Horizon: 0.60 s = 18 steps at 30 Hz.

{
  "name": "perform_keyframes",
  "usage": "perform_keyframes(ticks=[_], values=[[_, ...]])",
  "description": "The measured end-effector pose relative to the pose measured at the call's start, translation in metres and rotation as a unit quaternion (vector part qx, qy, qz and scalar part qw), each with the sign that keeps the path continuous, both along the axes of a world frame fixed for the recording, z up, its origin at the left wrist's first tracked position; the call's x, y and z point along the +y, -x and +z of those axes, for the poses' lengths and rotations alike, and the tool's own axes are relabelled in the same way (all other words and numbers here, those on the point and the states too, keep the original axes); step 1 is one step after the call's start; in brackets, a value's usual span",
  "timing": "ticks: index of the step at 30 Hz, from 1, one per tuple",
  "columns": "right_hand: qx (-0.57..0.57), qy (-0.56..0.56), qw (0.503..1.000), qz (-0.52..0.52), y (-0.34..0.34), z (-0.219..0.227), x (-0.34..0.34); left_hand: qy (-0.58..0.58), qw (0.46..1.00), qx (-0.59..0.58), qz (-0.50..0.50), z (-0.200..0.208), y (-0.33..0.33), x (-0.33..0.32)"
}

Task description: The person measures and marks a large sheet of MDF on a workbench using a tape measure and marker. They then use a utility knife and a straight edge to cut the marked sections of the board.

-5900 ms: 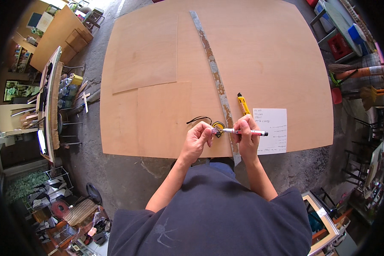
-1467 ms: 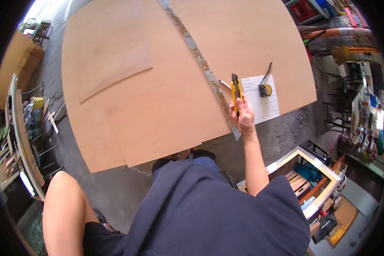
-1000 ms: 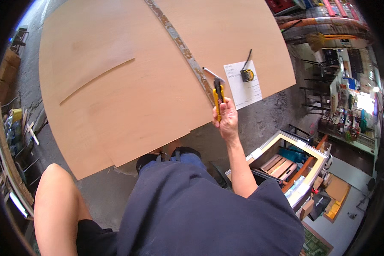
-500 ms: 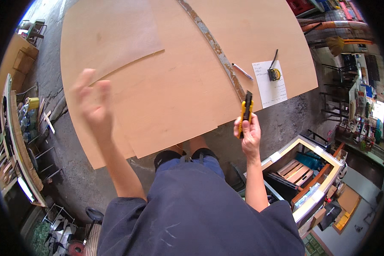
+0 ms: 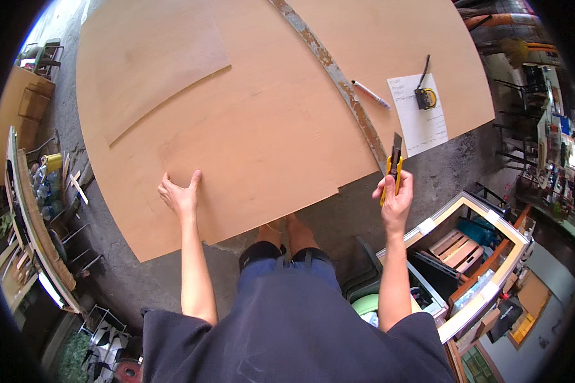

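Observation:
My right hand (image 5: 397, 199) grips a yellow and black utility knife (image 5: 395, 167), its blade pointing up and away from me, just off the near edge of the board. With thumb and fingers spread, my left hand (image 5: 180, 193) rests on a large tan wooden sheet (image 5: 255, 140), near its left front part. A smaller tan panel (image 5: 153, 64) lies on the sheet at the far left. Across the sheet runs a long, worn metal straightedge (image 5: 331, 69), its near end close to the knife.
Right of the straightedge lie a marker pen (image 5: 370, 94) and a white paper (image 5: 421, 131) with handwriting, a black and yellow tape measure (image 5: 425, 98) on top. A pale-framed cabinet (image 5: 421, 231) holding a wooden crate stands at my right. Scrap boards (image 5: 35, 210) lean at the left.
My left hand has come down from the raised position onto the sheet. My right hand has shifted slightly right with the utility knife, whose blade now shows extended.

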State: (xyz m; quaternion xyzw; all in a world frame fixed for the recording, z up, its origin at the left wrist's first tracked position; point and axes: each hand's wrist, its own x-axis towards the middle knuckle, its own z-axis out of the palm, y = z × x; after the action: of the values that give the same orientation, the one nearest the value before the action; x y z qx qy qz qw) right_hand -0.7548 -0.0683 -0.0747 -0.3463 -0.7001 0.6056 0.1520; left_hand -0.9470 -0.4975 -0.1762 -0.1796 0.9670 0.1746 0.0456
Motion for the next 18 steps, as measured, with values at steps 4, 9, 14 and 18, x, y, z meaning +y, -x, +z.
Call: perform_keyframes(ticks=[4, 9, 14, 18], values=[[-0.141, -0.256, 0.951, 0.097, -0.007, -0.057, 0.061, -0.031, 0.998, 0.03, -0.049, -0.004, -0.011, 0.018], [-0.308, -0.393, 0.85, 0.165, 0.005, -0.062, 0.07, -0.031, 0.992, 0.093, -0.082, -0.018, -0.024, 0.027], [-0.327, -0.381, 0.836, 0.222, -0.002, -0.061, 0.08, -0.044, 0.991, 0.092, -0.087, -0.015, -0.024, 0.04], [-0.313, -0.34, 0.848, 0.259, -0.002, -0.049, 0.086, -0.041, 0.99, 0.101, -0.088, -0.019, -0.024, 0.044]])
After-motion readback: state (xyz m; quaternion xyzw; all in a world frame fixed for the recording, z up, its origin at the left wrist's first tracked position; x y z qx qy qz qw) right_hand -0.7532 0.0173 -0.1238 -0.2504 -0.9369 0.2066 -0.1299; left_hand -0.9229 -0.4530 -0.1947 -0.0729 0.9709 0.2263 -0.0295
